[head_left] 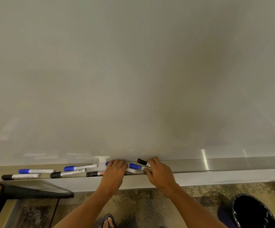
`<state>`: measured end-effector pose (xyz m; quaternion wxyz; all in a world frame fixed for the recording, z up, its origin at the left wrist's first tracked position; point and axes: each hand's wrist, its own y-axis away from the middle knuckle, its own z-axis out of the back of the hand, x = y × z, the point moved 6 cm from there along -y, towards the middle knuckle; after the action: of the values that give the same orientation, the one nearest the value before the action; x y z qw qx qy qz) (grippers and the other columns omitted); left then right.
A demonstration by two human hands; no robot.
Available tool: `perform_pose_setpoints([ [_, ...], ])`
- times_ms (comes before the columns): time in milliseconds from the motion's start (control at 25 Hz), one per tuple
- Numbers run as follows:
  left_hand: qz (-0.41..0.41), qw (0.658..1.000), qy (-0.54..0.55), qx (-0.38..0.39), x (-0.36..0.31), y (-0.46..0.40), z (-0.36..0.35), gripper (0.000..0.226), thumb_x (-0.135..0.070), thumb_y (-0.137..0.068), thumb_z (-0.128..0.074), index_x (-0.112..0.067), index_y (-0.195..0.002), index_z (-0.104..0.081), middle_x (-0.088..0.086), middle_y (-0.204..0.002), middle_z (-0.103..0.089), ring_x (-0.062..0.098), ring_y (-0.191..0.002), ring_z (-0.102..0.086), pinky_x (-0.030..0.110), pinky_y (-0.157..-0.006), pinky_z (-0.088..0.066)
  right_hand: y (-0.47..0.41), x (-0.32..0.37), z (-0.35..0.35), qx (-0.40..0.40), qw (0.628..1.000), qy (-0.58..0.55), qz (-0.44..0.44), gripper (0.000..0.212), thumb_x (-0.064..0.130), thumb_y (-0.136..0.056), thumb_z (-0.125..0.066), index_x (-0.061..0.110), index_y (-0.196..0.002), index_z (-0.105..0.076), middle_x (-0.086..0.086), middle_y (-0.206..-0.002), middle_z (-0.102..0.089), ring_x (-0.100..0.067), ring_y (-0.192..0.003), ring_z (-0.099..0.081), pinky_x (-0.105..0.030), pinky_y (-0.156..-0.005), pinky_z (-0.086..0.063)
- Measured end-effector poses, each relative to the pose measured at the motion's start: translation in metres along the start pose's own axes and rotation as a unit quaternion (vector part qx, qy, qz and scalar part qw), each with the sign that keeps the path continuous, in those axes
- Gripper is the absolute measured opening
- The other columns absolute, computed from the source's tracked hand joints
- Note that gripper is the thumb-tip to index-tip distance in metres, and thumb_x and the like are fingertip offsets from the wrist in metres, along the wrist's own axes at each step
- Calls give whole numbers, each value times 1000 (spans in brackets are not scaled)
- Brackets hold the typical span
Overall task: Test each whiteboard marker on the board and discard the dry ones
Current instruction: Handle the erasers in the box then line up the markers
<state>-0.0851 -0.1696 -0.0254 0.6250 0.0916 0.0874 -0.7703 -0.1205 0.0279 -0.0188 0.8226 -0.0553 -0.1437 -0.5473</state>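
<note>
A blank whiteboard (133, 71) fills the view, with a metal tray (215, 163) along its lower edge. Several blue-capped and black-capped markers lie in the tray, among them a blue one (34, 170) and a black one (20, 176) at the left. My right hand (159, 174) pinches a black-capped marker (143, 162), lifted slightly above the tray. My left hand (115, 171) rests over markers in the tray, covering most of a blue-capped one (107, 163). Another blue-capped marker (135, 166) lies between my hands.
A black-lined bin (255, 211) stands on the patterned floor at the lower right. A wooden table with a dark frame (34, 192) sits at the lower left under the tray. My sandalled foot (108, 221) shows at the bottom.
</note>
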Motion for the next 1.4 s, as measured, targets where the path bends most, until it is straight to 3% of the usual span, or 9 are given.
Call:
perform_pose_setpoints([
  [120, -65, 997, -19, -38, -10, 9, 11, 54, -12, -58, -90, -25, -105, -69, -4, -104, -70, 20, -96, -67, 41, -93, -52, -4, -2, -3, 14, 1000, 24, -9, 41, 53, -98, -51, 23, -124, -61, 5, -122, -57, -15, -89, -65, -24, -79, -55],
  [320, -96, 992, -46, -67, -17, 15, 22, 69, -7, -45, -91, -25, -107, -67, -2, -100, -70, 20, -87, -68, 42, -83, -54, -1, 2, 1, -12, 999, 41, 14, 27, 28, -95, -65, 23, -122, -63, 2, -123, -61, -15, -99, -65, -25, -83, -54],
  [480, -111, 992, -14, -62, -25, 5, 18, 56, -5, -58, -85, -23, -107, -67, -4, -93, -69, 14, -74, -64, 26, -66, -53, 17, -10, 36, -142, 990, 5, -7, 42, -2, -60, -87, 19, -94, -70, 4, -80, -66, -15, -69, -61, -24, -56, -48],
  [560, -110, 993, 2, -54, -32, -3, 11, 49, -8, -60, -87, -23, -104, -69, -5, -89, -68, 11, -66, -62, 22, -60, -52, 26, -17, 50, -190, 982, -12, 0, 43, -8, -59, -85, 13, -94, -72, 1, -77, -67, -18, -67, -60, -26, -55, -47],
  [680, -98, 995, 10, -35, -44, -18, -3, 44, -14, -59, -91, -25, -97, -72, -7, -86, -67, 11, -66, -63, 22, -62, -54, 35, -31, 59, -200, 977, -80, -8, 20, 12, -86, -63, 7, -104, -69, -6, -84, -69, -22, -70, -63, -29, -61, -52],
  [800, -76, 997, -5, -8, -51, -28, -18, 43, -17, -57, -92, -32, -93, -74, -11, -86, -68, 11, -74, -65, 26, -69, -54, 35, -48, 53, -160, 979, -122, -45, 51, 40, -94, -31, 9, -114, -65, -2, -86, -66, -14, -69, -57, -23, -64, -44],
  [1080, -39, 999, 21, 18, -58, -30, -34, 50, -9, -51, -92, -33, -92, -75, -13, -86, -67, 11, -79, -65, 24, -66, -50, 38, -54, 54, -180, 977, -114, -14, 30, 32, -99, -39, 18, -112, -61, 4, -85, -64, -13, -67, -57, -30, -59, -53],
  [1200, -27, 998, 48, 10, -58, -31, -35, 44, -9, -63, -88, -30, -98, -74, -10, -94, -69, 14, -87, -66, 27, -72, -51, 36, -45, 57, -188, 980, -58, 25, 22, 24, -94, -52, 19, -114, -61, 2, -90, -69, -13, -71, -62, -29, -63, -53],
  [1400, -24, 989, 127, -72, -48, -25, -14, 33, -35, -85, -72, -21, -115, -69, -5, -110, -67, 16, -99, -63, 32, -85, -51, 27, -36, 49, -171, 983, 14, 58, 27, 23, -79, -67, 18, -105, -70, 2, -88, -72, -15, -73, -68, -29, -65, -56],
])
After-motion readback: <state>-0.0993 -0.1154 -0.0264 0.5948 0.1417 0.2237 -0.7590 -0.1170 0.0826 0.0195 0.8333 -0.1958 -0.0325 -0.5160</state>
